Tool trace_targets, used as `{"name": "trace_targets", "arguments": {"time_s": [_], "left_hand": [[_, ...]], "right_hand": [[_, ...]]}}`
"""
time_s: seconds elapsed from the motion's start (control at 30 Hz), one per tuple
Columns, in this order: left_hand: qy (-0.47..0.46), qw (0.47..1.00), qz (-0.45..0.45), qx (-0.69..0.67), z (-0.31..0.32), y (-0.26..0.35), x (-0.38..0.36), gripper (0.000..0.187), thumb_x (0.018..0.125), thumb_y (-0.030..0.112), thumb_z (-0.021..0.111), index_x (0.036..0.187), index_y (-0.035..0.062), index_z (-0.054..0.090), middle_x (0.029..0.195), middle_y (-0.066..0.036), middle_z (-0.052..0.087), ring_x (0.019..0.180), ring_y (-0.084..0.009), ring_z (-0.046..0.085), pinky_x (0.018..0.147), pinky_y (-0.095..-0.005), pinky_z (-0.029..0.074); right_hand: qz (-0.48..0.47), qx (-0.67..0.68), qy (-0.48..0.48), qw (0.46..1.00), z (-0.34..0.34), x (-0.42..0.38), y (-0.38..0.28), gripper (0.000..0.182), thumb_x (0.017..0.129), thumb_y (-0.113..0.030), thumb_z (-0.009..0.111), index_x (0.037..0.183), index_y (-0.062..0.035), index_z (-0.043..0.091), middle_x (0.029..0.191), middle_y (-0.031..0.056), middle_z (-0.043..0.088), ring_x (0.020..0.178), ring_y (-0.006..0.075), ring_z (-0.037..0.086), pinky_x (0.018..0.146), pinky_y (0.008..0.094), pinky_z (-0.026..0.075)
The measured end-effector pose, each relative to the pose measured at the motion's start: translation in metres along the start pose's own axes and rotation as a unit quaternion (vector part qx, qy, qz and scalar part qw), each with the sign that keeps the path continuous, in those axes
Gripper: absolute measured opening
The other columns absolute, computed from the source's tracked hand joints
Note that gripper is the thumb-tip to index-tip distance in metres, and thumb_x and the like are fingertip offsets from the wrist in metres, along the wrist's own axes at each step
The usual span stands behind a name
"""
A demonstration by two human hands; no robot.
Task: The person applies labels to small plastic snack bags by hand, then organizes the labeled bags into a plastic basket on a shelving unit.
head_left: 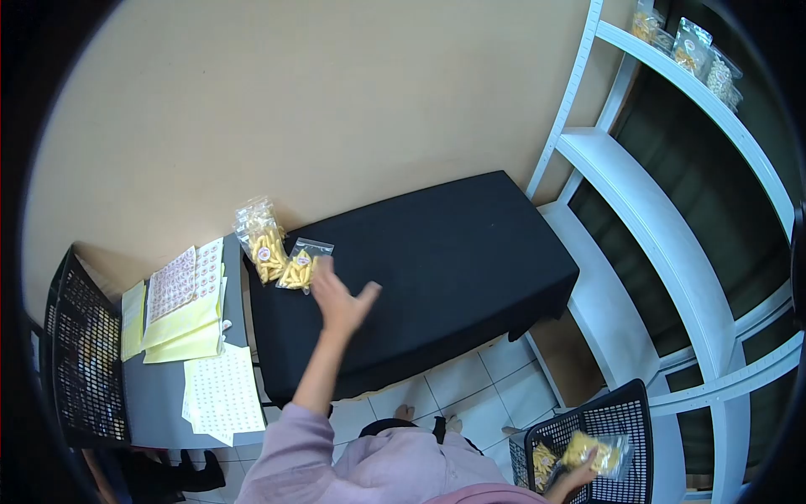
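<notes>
My left hand [340, 304] is over the black-covered table [437, 244], thumb spread away from the fingers. Its fingertips overlap the right edge of a clear bag of yellow stick snacks [297, 270] with a round label. Just left of that bag, more snack bags [265, 245] lie together at the table's corner. Down at the lower right, my right hand [576, 479] grips another bag of yellow snacks [588, 452] over a black plastic basket [642, 420]. Another snack bag [543, 462] shows inside the basket.
A grey side table [159, 403] on the left carries sticker sheets [222, 391] and yellow backing paper [186, 336]. Beyond them stands a black mesh crate [88, 353]. White shelving [646, 202] curves along the right, with several packets [693, 49] on its top shelf.
</notes>
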State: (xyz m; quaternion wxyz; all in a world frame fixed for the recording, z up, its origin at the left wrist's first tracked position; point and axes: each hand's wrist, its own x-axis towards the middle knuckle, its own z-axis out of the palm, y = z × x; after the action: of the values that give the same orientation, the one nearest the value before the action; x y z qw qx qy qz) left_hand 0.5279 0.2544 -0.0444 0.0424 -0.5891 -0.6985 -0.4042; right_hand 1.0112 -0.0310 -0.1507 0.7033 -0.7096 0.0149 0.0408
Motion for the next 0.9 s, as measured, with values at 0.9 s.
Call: {"name": "trace_targets", "arguments": {"time_s": [0.9], "left_hand": [[0.165, 0.957, -0.209, 0.116, -0.018, -0.165, 0.064, 0.077, 0.051, 0.032, 0.077, 0.108, -0.0006, 0.037, 0.104, -0.015, 0.042, 0.101, -0.0322, 0.043, 0.084, -0.0445, 0.035]], "right_hand": [[-0.261, -0.371, 0.097, 0.886, 0.004, -0.003, 0.046, 0.061, 0.07, -0.009, 0.067, 0.123, 0.0029, 0.037, 0.116, 0.0217, 0.041, 0.103, 0.0361, 0.046, 0.09, 0.0398, 0.039]]}}
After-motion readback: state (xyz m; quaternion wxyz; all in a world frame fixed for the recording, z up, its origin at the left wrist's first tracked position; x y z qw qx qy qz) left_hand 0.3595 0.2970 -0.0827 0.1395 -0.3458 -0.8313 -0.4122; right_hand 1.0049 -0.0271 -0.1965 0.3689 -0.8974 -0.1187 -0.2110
